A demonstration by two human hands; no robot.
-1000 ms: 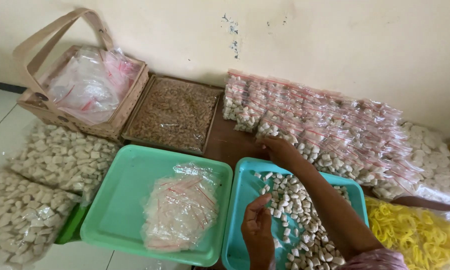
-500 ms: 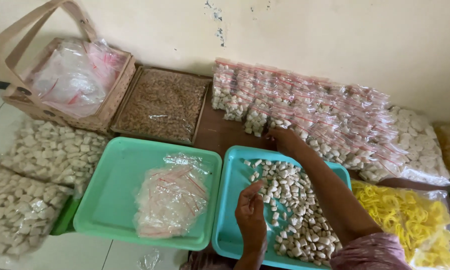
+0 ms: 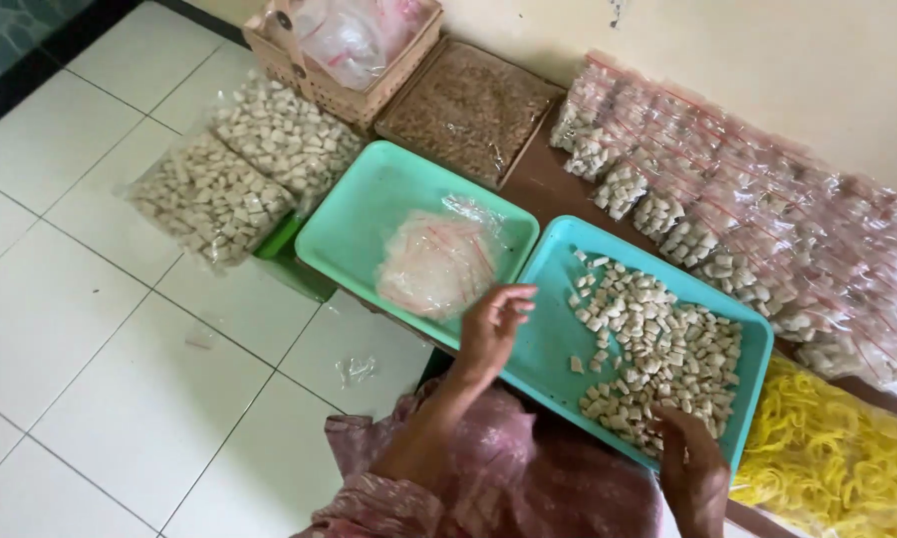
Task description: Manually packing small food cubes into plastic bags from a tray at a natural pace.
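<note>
My left hand (image 3: 493,329) hovers with fingers spread over the gap where the green tray (image 3: 354,214) meets the blue tray (image 3: 556,299). It holds nothing and is close to a pile of empty clear zip bags (image 3: 433,264) in the green tray. My right hand (image 3: 692,468) rests at the near edge of the blue tray, its fingers down among the white cube-shaped snack pieces (image 3: 657,349). The fingertips are hidden. Pink patterned sleeves cover both arms.
Rows of small filled zip bags (image 3: 767,209) line the wall. A bag of yellow snacks (image 3: 837,458) lies at the right. Two large bags of white pieces (image 3: 209,194) lie on the tile floor (image 3: 120,349). A basket (image 3: 339,95) and a brown tray (image 3: 468,110) stand behind.
My right arm has drawn back from the packed bags by the wall to the blue tray's near edge. My left hand has shifted left toward the green tray. The view has tilted down.
</note>
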